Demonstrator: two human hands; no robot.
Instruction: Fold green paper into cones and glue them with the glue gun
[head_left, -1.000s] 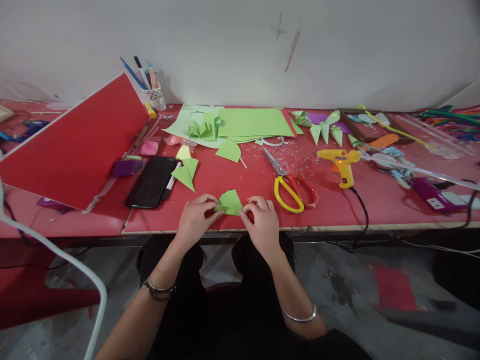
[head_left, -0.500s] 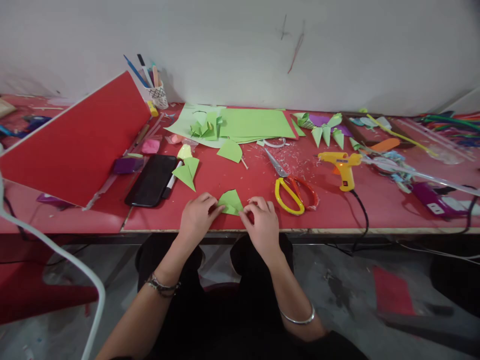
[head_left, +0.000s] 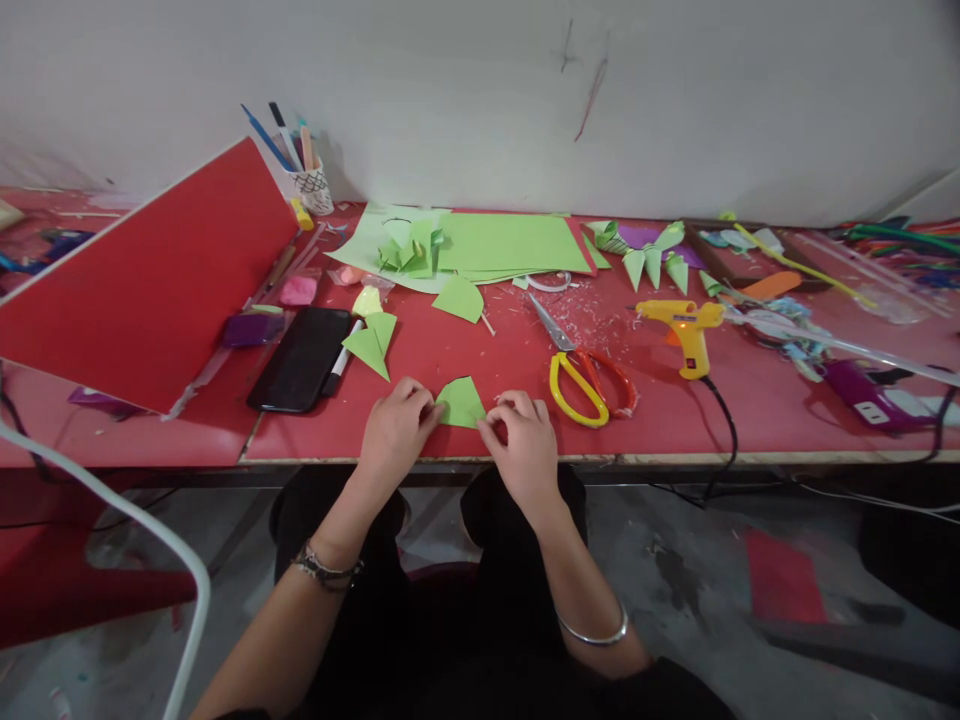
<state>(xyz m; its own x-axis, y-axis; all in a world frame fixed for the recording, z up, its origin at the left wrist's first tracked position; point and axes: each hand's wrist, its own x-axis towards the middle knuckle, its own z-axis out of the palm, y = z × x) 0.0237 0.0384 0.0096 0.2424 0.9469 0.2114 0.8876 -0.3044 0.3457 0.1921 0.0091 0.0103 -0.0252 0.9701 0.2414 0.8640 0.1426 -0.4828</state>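
Catalogued on a red-covered table (head_left: 487, 350), with metal scissors with yellow and red handles (head_left: 574, 354) as landmark.

Item one: logged a small, wedge-shaped piece of bright-green paper (head_left: 461, 402), lying near the table's front edge, left of and slightly nearer than the scissors. Judged very light, thin, flexible yet crisp enough to keep a crease; easily bent or torn, hardly slippery. Judged best taken by opposite lower corners, with fingertips only.

Hands, two: found the right hand (head_left: 523, 445) with thumb and forefinger pinched at the wedge's right corner; found the left hand (head_left: 394, 430) curled, with fingertips at the left edge, firmness of grip impossible to tell.

Surroundings: recorded a fan-shaped green paper piece (head_left: 459, 299) beyond and left of the scissors; flat green paper sheets (head_left: 517, 243) farther beyond; a black, rectangular phone (head_left: 300, 360) well to the left; a yellow plastic glue gun (head_left: 691, 332) to the right.
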